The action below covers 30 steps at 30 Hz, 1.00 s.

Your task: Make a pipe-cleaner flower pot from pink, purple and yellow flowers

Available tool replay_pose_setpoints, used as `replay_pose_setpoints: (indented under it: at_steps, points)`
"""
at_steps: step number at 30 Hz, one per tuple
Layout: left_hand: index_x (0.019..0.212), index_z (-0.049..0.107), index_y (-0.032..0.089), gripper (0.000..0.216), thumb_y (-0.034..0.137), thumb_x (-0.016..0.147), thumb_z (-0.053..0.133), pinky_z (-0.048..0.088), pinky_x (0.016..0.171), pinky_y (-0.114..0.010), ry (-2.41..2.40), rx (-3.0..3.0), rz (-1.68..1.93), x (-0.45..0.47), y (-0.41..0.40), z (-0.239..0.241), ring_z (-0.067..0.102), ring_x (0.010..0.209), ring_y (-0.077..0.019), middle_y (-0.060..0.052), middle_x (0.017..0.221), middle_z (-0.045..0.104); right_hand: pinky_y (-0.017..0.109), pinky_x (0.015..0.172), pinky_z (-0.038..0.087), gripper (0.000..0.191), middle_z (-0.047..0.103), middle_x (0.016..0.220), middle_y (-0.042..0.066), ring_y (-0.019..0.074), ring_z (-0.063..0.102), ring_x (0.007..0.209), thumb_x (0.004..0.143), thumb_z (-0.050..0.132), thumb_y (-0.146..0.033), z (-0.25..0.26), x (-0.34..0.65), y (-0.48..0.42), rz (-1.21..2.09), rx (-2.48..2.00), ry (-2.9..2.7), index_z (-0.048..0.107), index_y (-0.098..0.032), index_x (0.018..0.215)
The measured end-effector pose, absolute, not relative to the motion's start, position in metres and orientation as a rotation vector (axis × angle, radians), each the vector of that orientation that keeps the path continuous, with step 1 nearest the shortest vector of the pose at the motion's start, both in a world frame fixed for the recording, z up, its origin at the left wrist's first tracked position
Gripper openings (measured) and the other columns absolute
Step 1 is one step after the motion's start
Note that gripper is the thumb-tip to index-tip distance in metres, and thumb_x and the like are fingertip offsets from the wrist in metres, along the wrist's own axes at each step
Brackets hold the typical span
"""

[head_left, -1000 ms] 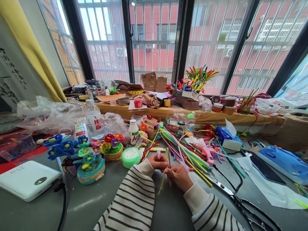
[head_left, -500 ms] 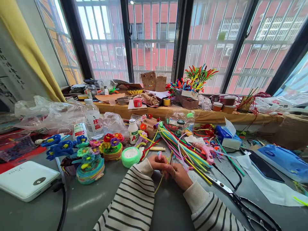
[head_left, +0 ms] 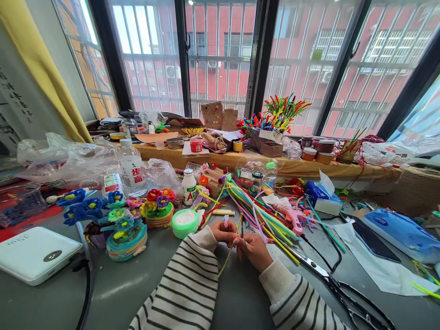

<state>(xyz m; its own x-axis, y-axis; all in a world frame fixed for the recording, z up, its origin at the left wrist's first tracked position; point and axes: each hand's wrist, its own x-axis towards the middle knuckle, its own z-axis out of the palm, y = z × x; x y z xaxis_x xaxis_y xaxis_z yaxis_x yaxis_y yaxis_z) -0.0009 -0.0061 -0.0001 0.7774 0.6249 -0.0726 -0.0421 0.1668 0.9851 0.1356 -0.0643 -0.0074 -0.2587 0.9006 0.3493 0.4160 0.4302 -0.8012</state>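
My left hand (head_left: 224, 230) and my right hand (head_left: 253, 250) meet low over the grey table (head_left: 137, 284), fingers pinched together. Between them they hold a yellow pipe cleaner (head_left: 227, 259) that trails down and left, along with a thin dark stick (head_left: 242, 228) standing up between the fingertips. A small pink loop (head_left: 226, 221) shows at my left fingers. Both sleeves are striped cream and black. A fan of coloured pipe cleaners (head_left: 264, 215) lies just beyond my right hand.
Finished pipe-cleaner flower baskets (head_left: 127, 229) and a green tape roll (head_left: 185, 222) sit to the left, a white power bank (head_left: 36, 254) at far left. A pink glue gun (head_left: 292, 214), scissors (head_left: 343, 293), tissue box (head_left: 323, 197) and blue pack (head_left: 402, 231) lie right. Bottles and clutter line the window shelf.
My hands have stayed together and shifted slightly; the yellow pipe cleaner's tail has swung a little left. The view has drifted a little.
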Motion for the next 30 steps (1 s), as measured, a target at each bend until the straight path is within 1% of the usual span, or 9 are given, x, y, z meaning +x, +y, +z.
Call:
replay_pose_setpoints:
  at_steps: [5,8,13,17,20,27,30]
  points:
    - [0.055,0.045,0.012,0.035,0.037,0.046,0.069,0.031,0.041,-0.019,0.538,1.336,0.471,-0.0009,-0.0056,0.0006,0.045,0.037,-0.0043,0.005,0.044,0.052,0.020,0.047,0.036,0.073,0.046,0.035,0.000,0.0081,0.044,0.040,0.069,0.016,-0.066,-0.0108,0.1356,-0.0640,0.766,-1.089,-1.877,0.052,-0.015,0.032]
    - [0.054,0.046,0.012,0.035,0.035,0.045,0.070,0.031,0.041,-0.019,0.535,1.340,0.453,-0.0007,-0.0044,-0.0004,0.047,0.038,-0.0051,0.004,0.043,0.052,0.020,0.046,0.035,0.072,0.045,0.034,0.000,0.0082,0.044,0.039,0.070,0.017,-0.066,-0.0128,0.1360,-0.0631,0.770,-1.100,-1.874,0.053,-0.015,0.033]
    - [0.055,0.045,0.012,0.036,0.037,0.045,0.070,0.031,0.042,-0.019,0.527,1.326,0.466,-0.0010,-0.0045,-0.0026,0.047,0.039,-0.0051,0.003,0.046,0.055,0.020,0.048,0.036,0.069,0.046,0.035,0.000,0.0084,0.045,0.040,0.068,0.022,-0.066,-0.0106,0.1355,-0.0633,0.756,-1.121,-1.839,0.049,-0.016,0.028]
    - [0.054,0.045,0.012,0.038,0.040,0.045,0.069,0.031,0.041,-0.019,0.528,1.326,0.481,-0.0013,-0.0052,-0.0032,0.046,0.038,-0.0050,0.003,0.046,0.054,0.020,0.045,0.035,0.069,0.043,0.033,-0.001,0.0080,0.042,0.037,0.068,0.021,-0.066,-0.0093,0.1338,-0.0637,0.748,-1.116,-1.814,0.047,-0.017,0.027]
    - [0.054,0.045,0.012,0.037,0.039,0.045,0.069,0.031,0.041,-0.019,0.529,1.328,0.495,-0.0014,-0.0052,-0.0027,0.045,0.038,-0.0045,0.003,0.045,0.053,0.021,0.045,0.034,0.069,0.041,0.032,0.000,0.0083,0.042,0.037,0.067,0.021,-0.067,-0.0106,0.1330,-0.0633,0.741,-1.100,-1.814,0.045,-0.017,0.027]
    - [0.053,0.047,0.012,0.034,0.035,0.044,0.071,0.030,0.040,-0.019,0.537,1.319,0.457,-0.0013,-0.0074,-0.0013,0.045,0.037,-0.0052,0.004,0.043,0.052,0.021,0.043,0.033,0.072,0.044,0.033,0.000,0.0082,0.040,0.035,0.068,0.017,-0.068,-0.0121,0.1330,-0.0635,0.792,-1.055,-1.841,0.049,-0.016,0.029]
    - [0.053,0.047,0.012,0.035,0.035,0.043,0.071,0.030,0.041,-0.019,0.540,1.319,0.451,-0.0008,-0.0071,-0.0014,0.045,0.037,-0.0055,0.003,0.043,0.053,0.021,0.044,0.034,0.070,0.044,0.033,0.000,0.0085,0.041,0.036,0.066,0.019,-0.068,-0.0121,0.1339,-0.0631,0.793,-1.066,-1.827,0.047,-0.016,0.029]
